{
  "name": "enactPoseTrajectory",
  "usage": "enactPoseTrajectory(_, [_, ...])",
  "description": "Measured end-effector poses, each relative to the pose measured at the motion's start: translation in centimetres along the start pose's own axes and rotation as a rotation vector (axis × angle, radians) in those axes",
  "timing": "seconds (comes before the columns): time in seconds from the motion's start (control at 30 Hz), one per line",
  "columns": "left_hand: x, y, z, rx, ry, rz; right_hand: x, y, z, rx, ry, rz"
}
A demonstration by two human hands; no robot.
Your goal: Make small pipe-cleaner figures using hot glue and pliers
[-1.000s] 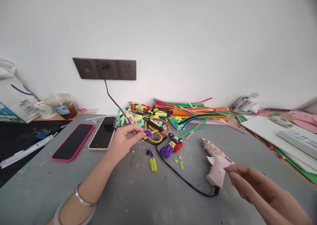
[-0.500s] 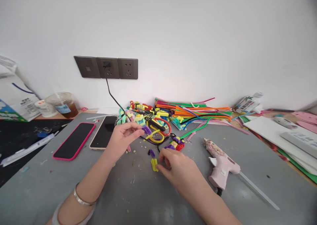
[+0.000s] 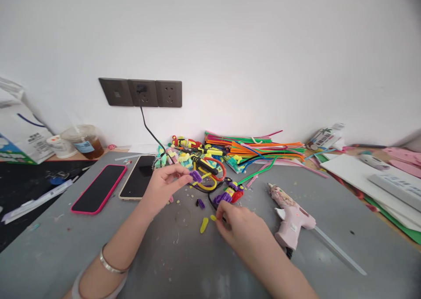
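Between the thumb and fingers of my left hand (image 3: 167, 185) is a small purple fuzzy piece (image 3: 195, 176), held above the table. My right hand (image 3: 241, 224) is lower and to the right, its thumb and forefinger pinching a short yellow pipe-cleaner piece (image 3: 213, 217). A second yellow pipe-cleaner piece (image 3: 204, 225) lies on the grey table just left of those fingertips. Behind it rests a small purple and black piece (image 3: 200, 203). A purple, yellow and red pipe-cleaner figure (image 3: 230, 192) lies just beyond my right hand.
A pink glue gun (image 3: 291, 215) with a clear stick lies at right. Bundled pipe cleaners (image 3: 263, 149), pliers (image 3: 205, 163) and small figures are heaped by the wall. Two phones (image 3: 98, 189) lie at left near a drink cup (image 3: 86, 143). A black cord (image 3: 148, 125) runs from the socket.
My right hand has picked up one of the two yellow pieces and moved slightly right with it, leaving the other on the table. My left hand has stayed nearly still with the purple piece.
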State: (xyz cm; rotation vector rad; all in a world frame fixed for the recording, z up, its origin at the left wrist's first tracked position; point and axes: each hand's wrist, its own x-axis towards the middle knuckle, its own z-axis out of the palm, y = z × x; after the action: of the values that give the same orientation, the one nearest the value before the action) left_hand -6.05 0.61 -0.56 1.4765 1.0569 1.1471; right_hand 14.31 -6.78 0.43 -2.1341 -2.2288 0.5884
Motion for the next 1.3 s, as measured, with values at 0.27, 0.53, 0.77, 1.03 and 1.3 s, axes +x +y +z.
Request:
enactPoseTrajectory(0.27, [0.0,0.3,0.2,0.02,-0.038,-0.051,0.3,5.8,-3.5,0.334,0.343,-0.018])
enactPoseTrajectory(0.53, [-0.1,1.6,1.0,0.031,-0.125,-0.054,3.5,2.7,-3.7,1.184,0.125,-0.227])
enactPoseTrajectory(0.77, [-0.1,1.8,1.2,0.008,-0.21,-0.047,4.8,1.6,-2.0,1.57,-0.215,-0.179])
enactPoseTrajectory(1.03, [-0.1,1.4,1.2,-0.001,-0.238,-0.086,4.6,1.9,-1.3,1.545,-0.253,-0.206])
enactPoseTrajectory(1.3, [-0.2,1.2,1.2,-0.034,-0.288,-0.101,4.5,1.8,-1.5,1.525,-0.258,-0.197])
